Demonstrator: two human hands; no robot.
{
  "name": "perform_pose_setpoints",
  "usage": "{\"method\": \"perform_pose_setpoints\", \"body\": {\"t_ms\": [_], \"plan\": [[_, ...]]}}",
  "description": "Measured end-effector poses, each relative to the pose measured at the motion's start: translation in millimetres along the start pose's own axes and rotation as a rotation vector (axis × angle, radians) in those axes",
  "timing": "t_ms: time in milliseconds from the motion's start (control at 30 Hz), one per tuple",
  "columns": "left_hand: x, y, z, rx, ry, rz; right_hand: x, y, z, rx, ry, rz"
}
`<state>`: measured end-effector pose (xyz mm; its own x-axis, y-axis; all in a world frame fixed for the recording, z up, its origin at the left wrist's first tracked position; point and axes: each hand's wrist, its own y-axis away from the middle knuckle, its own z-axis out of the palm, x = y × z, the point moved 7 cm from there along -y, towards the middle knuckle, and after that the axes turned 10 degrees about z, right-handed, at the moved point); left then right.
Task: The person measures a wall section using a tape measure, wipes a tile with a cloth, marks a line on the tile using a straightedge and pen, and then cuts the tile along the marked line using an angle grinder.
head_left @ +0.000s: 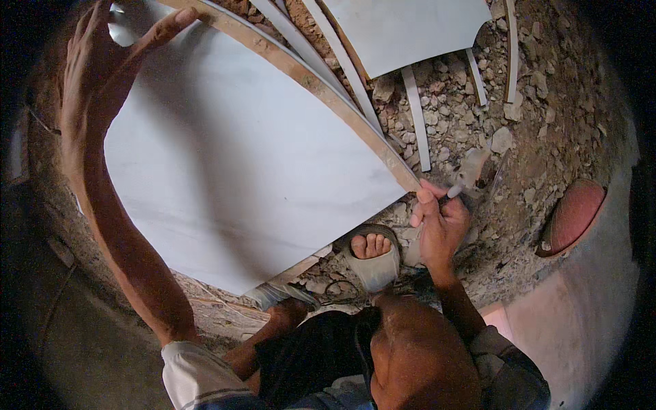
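Observation:
A large white tile [273, 143] with faint grey veining lies tilted before me. A narrow brown strip [301, 75] runs along its far right edge. At the tile's far left corner my left hand [99, 75] is spread wide, the thumb reaching to the strip's far end and the other fingers stretched away. My right hand [441, 225] is closed at the strip's near end. Between its fingers is a slim pen-like tool [449, 194] with a dark body and a pale end; its exact kind is unclear. Under my left palm the tile's edge is hidden.
Another white tile piece [417, 31] lies beyond, with several narrow white offcuts [418, 119] around it. Rubble [444, 102] covers the ground. A reddish oval object [577, 215] rests at the right. My sandalled foot [372, 256] is close to the tile's near edge.

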<state>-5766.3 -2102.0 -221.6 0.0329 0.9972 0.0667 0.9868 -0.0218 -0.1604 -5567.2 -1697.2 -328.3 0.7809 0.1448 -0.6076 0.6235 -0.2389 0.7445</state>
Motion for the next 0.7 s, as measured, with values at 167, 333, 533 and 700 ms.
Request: {"method": "perform_pose_setpoints", "body": {"t_ms": [167, 333, 533, 700], "plan": [[0.5, 2.6, 21.7, -0.078, -0.077, -0.025, 0.7, -2.4, -7.9, 0.032, 0.042, -0.001], [11.7, 0.5, 19.2, -0.108, -0.105, -0.088, 1.2, -4.7, -6.4, 0.008, 0.011, -0.032], [4.6, 2.0, 20.0, -0.157, -0.117, -0.079, 4.2, -3.2, -4.7, 0.036, -0.018, 0.031], [3.3, 2.3, 16.7, -0.171, -0.103, -0.043, 7.5, -4.9, -7.4, 0.006, -0.008, 0.027]]}}
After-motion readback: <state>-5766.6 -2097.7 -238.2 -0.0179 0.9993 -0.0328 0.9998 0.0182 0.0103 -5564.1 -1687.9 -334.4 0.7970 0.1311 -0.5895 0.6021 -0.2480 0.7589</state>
